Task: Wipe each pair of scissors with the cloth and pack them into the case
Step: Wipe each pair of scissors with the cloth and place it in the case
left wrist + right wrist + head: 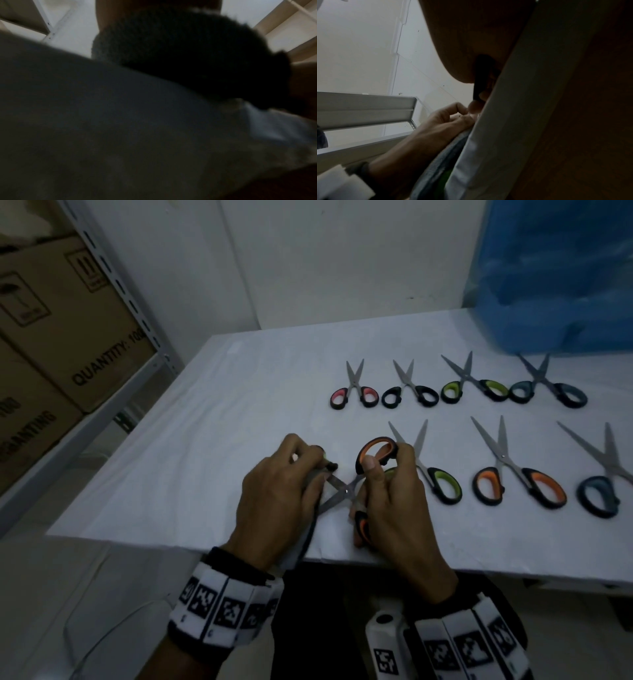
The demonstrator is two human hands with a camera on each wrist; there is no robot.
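The bench (205, 392) fills most of the room's near side, draped in a white sheet, with a metal shelf rack (113, 285) of cardboard boxes (65, 313) to its left and a blue plastic-wrapped bulk (561, 275) at its far right corner. Seven pairs of scissors lie opened on the sheet in two rows. The far row runs pink-handled scissors (356, 392), black-handled scissors (409, 392), green-handled scissors (474, 386) and grey-handled scissors (548, 390). The near row has a second green pair (442, 481), partly behind the right hand, then an orange pair (513, 477) and a blue-grey pair (603, 484) at the right edge.

Near the front edge, the person's right hand (394, 508) has its grip curled round the handles of the orange-handled scissors (375, 453), one loop raised above the thumb and the other low by the palm, the blades spread and pointing left. The left hand (281, 491) grips a grey cloth (310, 529) pinched against one blade (337, 482); the cloth trails down over the bench edge under the wrist. Both wrists wear bands (222, 607) printed with black and white markers.

The left wrist view is dark and blurred. The right wrist view shows the left hand's curled fingers (453, 111) at the bench edge, the grey cloth beneath them.

I see no case among these views.
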